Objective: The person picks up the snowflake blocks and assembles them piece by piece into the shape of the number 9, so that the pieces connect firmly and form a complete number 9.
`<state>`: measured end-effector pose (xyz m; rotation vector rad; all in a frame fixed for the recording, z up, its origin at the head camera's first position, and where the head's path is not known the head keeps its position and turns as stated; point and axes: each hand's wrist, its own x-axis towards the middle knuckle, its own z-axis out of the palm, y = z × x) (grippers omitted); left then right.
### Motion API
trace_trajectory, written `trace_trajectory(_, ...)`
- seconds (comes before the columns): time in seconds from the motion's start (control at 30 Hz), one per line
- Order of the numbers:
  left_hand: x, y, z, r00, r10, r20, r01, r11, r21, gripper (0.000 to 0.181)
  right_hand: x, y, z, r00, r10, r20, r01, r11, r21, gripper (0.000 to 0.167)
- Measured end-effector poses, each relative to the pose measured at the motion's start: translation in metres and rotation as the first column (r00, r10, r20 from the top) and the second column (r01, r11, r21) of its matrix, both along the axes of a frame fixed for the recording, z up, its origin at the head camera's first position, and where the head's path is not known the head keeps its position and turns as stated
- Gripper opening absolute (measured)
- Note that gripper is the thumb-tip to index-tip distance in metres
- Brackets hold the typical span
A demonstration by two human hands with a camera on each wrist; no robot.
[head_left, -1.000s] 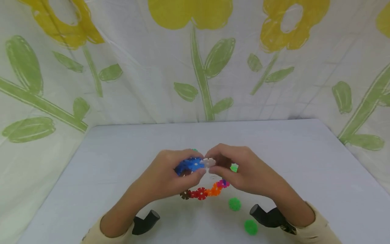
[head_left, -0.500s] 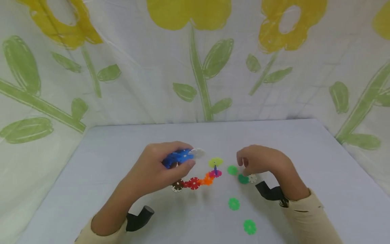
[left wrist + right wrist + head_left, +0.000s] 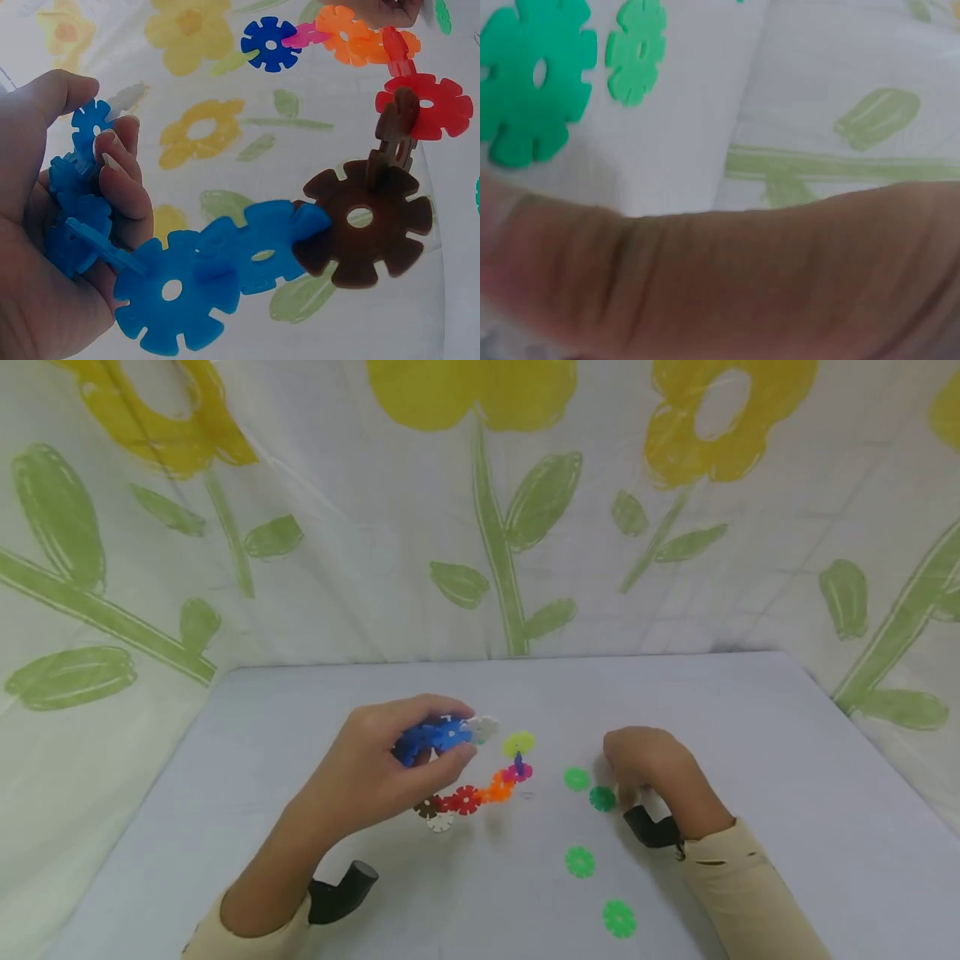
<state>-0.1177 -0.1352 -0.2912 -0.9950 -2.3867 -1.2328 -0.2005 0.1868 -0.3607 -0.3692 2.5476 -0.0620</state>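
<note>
Right hand [image 3: 651, 767]: we can't see the fingertips, so can't tell its grip; bent down over the surface [image 3: 465, 906], right of centre in the head frame, beside the dark-green notched disc [image 3: 602, 798]. Left hand [image 3: 390, 753]: we see it mid-frame, grip curled round the flower-disc chain [image 3: 452, 734] at its blue end, partly hiding it.

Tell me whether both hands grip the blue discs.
No, the left hand grips the blue discs, with the right hand well apart.

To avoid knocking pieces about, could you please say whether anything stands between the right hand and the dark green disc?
Nothing visible does: in the head view, the dark green disc lies right beside the right hand, and the nearest light green disc lies beyond it.
</note>
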Motion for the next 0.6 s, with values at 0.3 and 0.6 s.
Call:
trace_trajectory(0.3,-0.001,0.002,-0.001,0.999,-0.041,0.004,0.041,0.999,-0.008,0.027,-0.002,0.01,0.032,0.996,-0.042,-0.075,-0.03,0.648,-0.761,0.013)
trace_trajectory(0.6,-0.002,-0.003,0.002,0.994,-0.087,-0.071,0.086,0.996,-0.017,0.039,0.04,-0.028,0.061,0.985,0.166,-0.053,-0.065,0.066,-0.996,0.018)
